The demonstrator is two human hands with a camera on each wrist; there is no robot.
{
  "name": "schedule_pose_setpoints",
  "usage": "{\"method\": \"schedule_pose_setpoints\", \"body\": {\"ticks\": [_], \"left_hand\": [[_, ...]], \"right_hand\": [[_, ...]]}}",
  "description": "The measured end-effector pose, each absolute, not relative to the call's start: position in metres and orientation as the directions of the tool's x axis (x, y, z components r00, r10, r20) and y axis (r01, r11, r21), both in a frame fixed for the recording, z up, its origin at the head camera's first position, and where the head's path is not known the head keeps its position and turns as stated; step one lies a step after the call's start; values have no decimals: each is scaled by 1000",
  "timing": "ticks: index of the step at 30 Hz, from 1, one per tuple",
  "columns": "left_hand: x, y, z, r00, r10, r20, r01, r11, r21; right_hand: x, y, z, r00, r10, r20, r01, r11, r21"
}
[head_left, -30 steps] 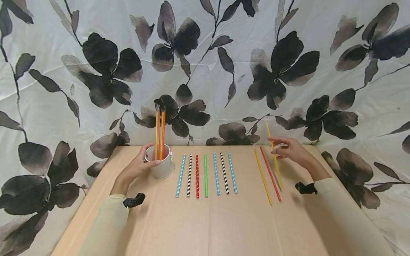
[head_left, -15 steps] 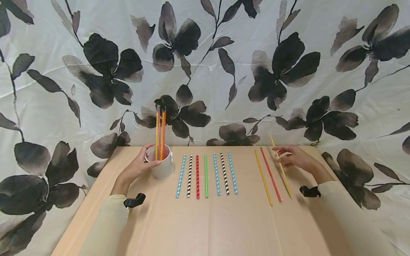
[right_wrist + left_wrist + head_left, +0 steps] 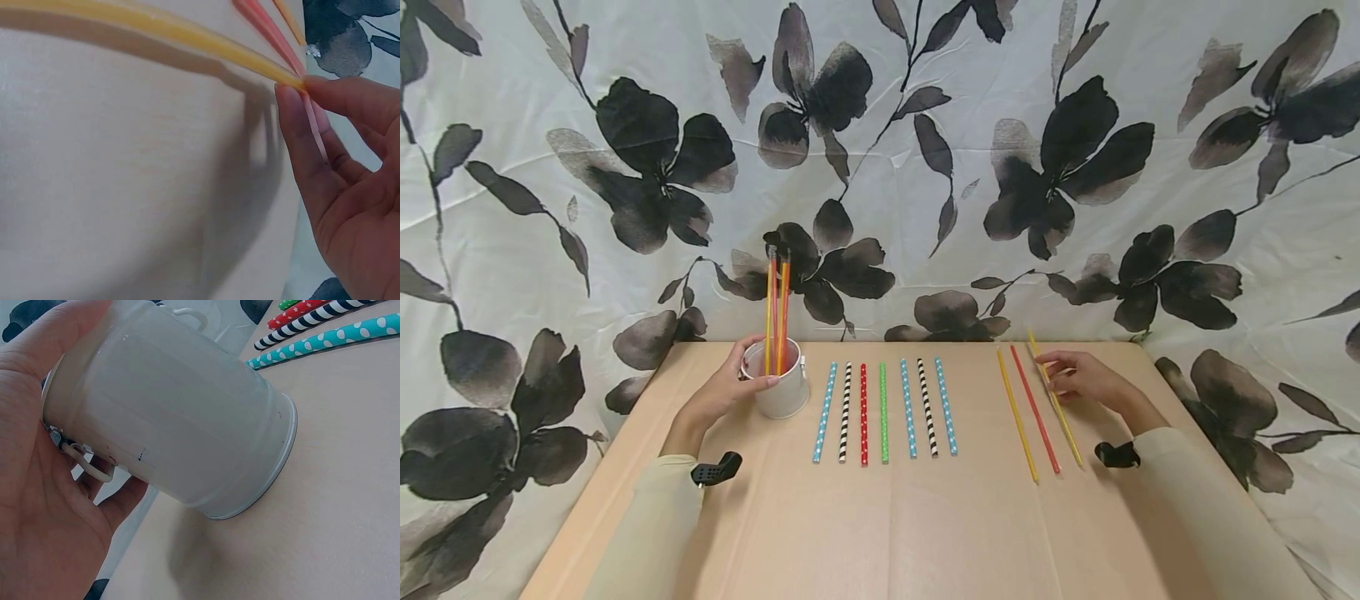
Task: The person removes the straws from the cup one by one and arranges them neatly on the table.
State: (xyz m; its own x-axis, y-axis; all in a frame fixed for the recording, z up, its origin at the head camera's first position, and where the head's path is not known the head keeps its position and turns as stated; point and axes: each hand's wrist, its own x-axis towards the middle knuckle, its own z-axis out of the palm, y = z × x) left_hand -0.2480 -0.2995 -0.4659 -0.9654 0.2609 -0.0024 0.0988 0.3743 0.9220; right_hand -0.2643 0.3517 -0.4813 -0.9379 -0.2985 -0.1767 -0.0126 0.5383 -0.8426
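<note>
My left hand (image 3: 718, 390) grips a small white metal bucket (image 3: 781, 398) at the table's far left, its thumb along the rim. Several plain yellow and red straws (image 3: 780, 308) stand upright in the bucket. In the left wrist view the bucket (image 3: 169, 412) hides some of my fingers. At the right, my right hand (image 3: 1086, 379) pinches a plain yellow straw (image 3: 1063, 421) near its far end, between thumb and fingertip. That straw slants close over the table, just right of a plain red straw (image 3: 1035, 408). Another yellow straw (image 3: 1017, 415) lies left of the red one.
Between the hands lies a spaced row of patterned paper straws: blue dotted (image 3: 824, 412), black-and-white striped (image 3: 845, 412), red (image 3: 863, 417) and green (image 3: 883, 412) among them. Behind the wooden table (image 3: 880, 533) hangs a white floral cloth (image 3: 925, 225).
My right hand has brought the yellow straw down beside the red one, its near end swinging right and toward me. The left hand and bucket stay put.
</note>
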Motion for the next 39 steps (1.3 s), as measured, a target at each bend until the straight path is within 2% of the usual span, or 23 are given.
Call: {"method": "schedule_pose_setpoints", "body": {"ticks": [13,28,39], "left_hand": [[-247,-299,-465,-966,256,-17,86,385,919],[-248,-300,-465,-967,253,-18,83,381,921],[-250,-300,-468,-966,258,-7,92,372,924]], "right_hand": [[-263,350,-487,-949,-268,-169,-51,656,-753],[-266,348,-495,-955,-244,-172,-26,641,-767],[-263,347,-482,-953,-276,-128,-86,648,-757]]}}
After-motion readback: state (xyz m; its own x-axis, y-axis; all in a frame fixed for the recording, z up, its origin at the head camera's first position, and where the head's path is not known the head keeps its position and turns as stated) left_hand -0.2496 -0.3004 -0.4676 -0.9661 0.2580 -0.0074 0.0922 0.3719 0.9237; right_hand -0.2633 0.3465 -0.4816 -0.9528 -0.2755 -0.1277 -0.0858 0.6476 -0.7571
